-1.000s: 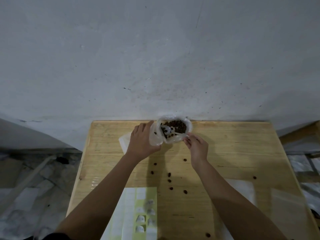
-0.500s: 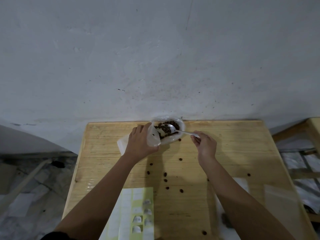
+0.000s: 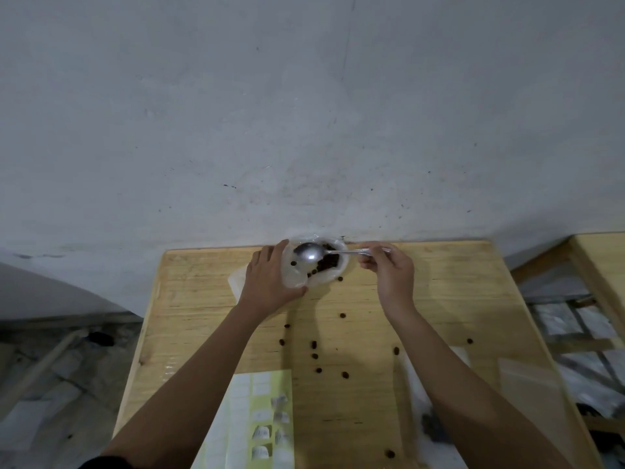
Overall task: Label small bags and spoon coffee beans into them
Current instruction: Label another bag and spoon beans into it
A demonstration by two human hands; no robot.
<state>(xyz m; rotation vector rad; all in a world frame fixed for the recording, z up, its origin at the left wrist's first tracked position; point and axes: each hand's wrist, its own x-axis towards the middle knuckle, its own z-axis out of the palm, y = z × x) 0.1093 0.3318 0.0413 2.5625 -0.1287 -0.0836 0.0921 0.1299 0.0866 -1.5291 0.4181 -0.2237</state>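
Observation:
A clear plastic bag [image 3: 338,270] of dark coffee beans [image 3: 326,262] sits open at the far edge of the wooden table [image 3: 439,299], against the wall. My left hand [image 3: 267,286] grips the bag's left side. My right hand [image 3: 389,270] pinches the handle of a metal spoon [image 3: 309,253], whose bowl hangs over the bag's mouth and looks empty. Small clear bags [image 3: 527,394] lie flat near the table's right edge. A sheet of white labels [image 3: 260,418] lies at the near edge between my arms.
Several loose beans [image 3: 314,350] are scattered over the middle of the table. A white bag or paper [image 3: 236,279] pokes out behind my left hand. A grey wall rises right behind the table. Another wooden piece [image 3: 598,265] stands at the right.
The spoon has come up out of the beans and now sits level over the bag's mouth. My right hand moved right and up along the handle. The left hand kept its hold.

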